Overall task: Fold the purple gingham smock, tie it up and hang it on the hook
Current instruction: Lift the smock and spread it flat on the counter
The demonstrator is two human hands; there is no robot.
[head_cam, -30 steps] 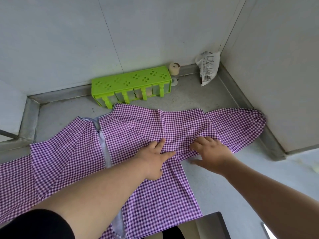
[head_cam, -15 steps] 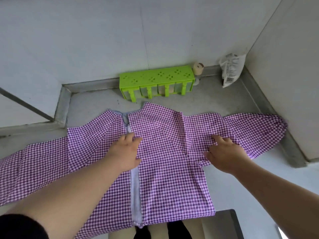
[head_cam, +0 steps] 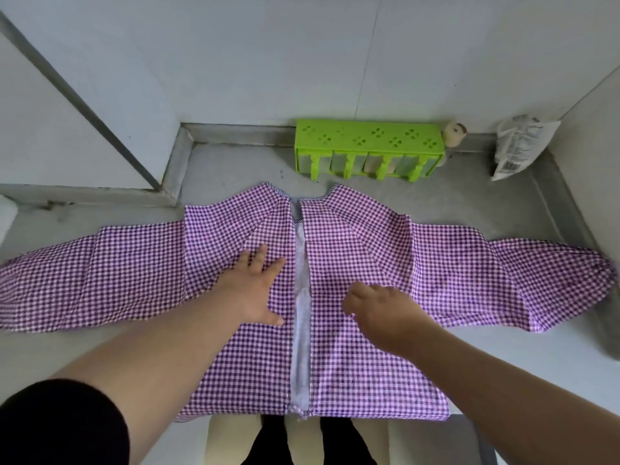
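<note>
1. You had the purple gingham smock [head_cam: 352, 283] spread flat on the grey counter [head_cam: 503, 357], back opening up, both sleeves stretched out to the sides and the hem at the near edge.
2. Your left hand [head_cam: 258, 290] lay flat on the left panel, fingers straight and slightly spread; your right hand [head_cam: 382, 310] rested over the right panel with fingers bent downward, and whether they pinched cloth could not be told.
3. The step looked like smoothing before the first fold; the next move probably called for bringing a sleeve in across the body.
4. Compared with a second earlier, the smock lay squarer and flatter, its pale centre strip [head_cam: 300, 297] now straight between your hands, which had moved apart.
5. A green slotted rack [head_cam: 369, 142] and a white packet [head_cam: 516, 146] stood by the back wall; no hook was in view.
</note>
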